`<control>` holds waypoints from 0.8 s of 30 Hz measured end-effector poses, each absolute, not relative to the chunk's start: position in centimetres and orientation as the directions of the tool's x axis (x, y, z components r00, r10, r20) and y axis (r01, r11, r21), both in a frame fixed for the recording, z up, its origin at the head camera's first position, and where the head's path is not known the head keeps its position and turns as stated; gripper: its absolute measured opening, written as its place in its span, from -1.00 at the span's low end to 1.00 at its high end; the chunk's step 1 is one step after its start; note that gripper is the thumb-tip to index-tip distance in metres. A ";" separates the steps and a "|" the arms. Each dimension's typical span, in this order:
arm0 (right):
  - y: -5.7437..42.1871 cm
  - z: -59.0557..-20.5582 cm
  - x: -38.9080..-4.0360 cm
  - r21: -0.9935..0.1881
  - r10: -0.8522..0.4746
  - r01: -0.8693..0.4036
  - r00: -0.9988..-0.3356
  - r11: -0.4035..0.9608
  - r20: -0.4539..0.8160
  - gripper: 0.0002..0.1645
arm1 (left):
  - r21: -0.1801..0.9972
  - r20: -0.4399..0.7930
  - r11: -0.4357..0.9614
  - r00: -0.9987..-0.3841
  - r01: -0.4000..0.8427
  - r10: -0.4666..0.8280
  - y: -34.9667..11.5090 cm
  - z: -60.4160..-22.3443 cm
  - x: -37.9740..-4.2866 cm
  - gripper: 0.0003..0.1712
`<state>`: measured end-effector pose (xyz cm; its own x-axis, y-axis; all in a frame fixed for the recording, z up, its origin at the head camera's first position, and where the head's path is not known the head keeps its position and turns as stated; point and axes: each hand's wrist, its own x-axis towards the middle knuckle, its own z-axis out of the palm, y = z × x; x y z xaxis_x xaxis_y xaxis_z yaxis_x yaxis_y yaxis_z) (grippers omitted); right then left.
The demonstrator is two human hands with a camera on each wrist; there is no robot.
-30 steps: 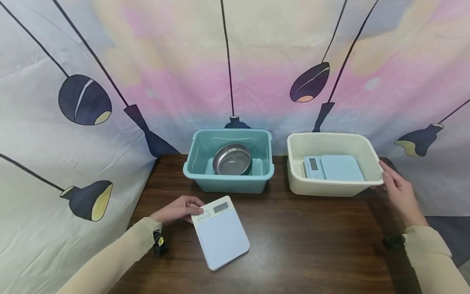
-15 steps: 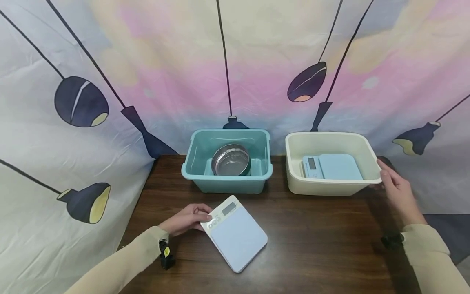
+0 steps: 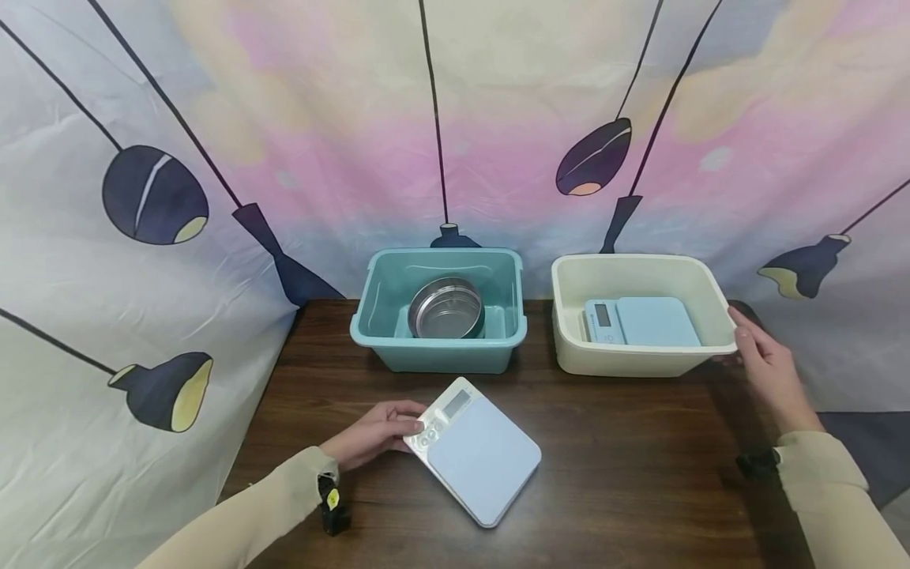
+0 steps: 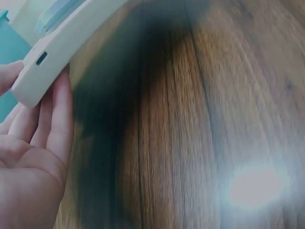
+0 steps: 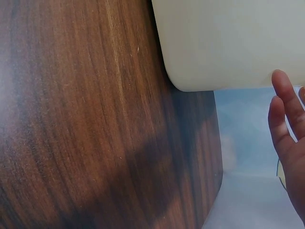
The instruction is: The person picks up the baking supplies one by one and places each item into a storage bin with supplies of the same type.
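Observation:
My left hand (image 3: 380,433) pinches a white kitchen scale (image 3: 483,458) by its button corner, thumb on top and fingers underneath. The scale has a pale lavender weighing plate and a small grey display (image 3: 456,403). In the left wrist view the edge of the scale (image 4: 62,50) shows a small port, and a dark shadow falls on the table below it. My right hand (image 3: 773,371) holds the right end of a cream plastic basin (image 3: 640,363) at its rim. In the right wrist view, fingertips (image 5: 280,78) meet the basin's wall. A light blue scale (image 3: 657,322) lies inside that basin.
Left of the cream basin stands a teal plastic basin (image 3: 448,357) with a round metal tin (image 3: 446,310) in it. Both basins are at the back of the dark wooden table (image 3: 604,474). A printed cloth (image 3: 341,142) hangs behind.
My left hand has moved to the right and slightly down with the white scale, which has turned counterclockwise in the head view. The right hand keeps its place at the cream basin.

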<state>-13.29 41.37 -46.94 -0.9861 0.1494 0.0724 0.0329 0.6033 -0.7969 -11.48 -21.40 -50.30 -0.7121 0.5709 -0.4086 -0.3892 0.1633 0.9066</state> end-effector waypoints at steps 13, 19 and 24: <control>41.3 -46.9 -13.3 -0.804 0.144 0.014 -0.986 0.594 0.090 -0.37 | 0.909 -0.385 0.103 -0.718 -0.404 0.580 -18.3 -49.6 -10.5 -0.43; 41.5 -47.0 -13.2 -0.797 0.138 0.021 -0.987 0.604 0.078 -0.36 | 0.907 -0.372 0.079 -0.695 -0.414 0.615 -16.9 -48.8 -10.3 -0.46; 41.4 -47.0 -13.2 -0.798 0.144 0.031 -0.987 0.602 0.070 -0.36 | 0.903 -0.359 0.065 -0.660 -0.425 0.660 -16.0 -48.2 -10.3 -0.50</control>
